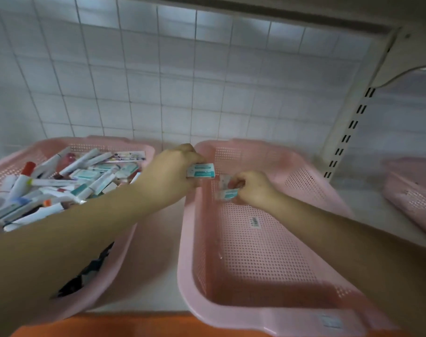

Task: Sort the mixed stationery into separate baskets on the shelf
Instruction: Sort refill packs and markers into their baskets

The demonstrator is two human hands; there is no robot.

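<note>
A pink basket (10,171) on the left holds mixed stationery: several markers (49,182) and white-and-teal erasers. A second pink basket (302,188) in the middle is nearly bare apart from a barcode sticker on its floor. My left hand (168,171) is over that basket's left rim, shut on a white-and-teal eraser (201,170). Inside the basket's far end my right hand (253,188) is closed on another white-and-teal eraser (227,193), with a small whitish piece just above it.
A third pink basket (411,193) lies at the right edge of the white shelf. A white wire grid panel (178,76) backs the shelf, and a slotted upright post (348,132) stands at the right. An orange strip runs along the shelf's front edge.
</note>
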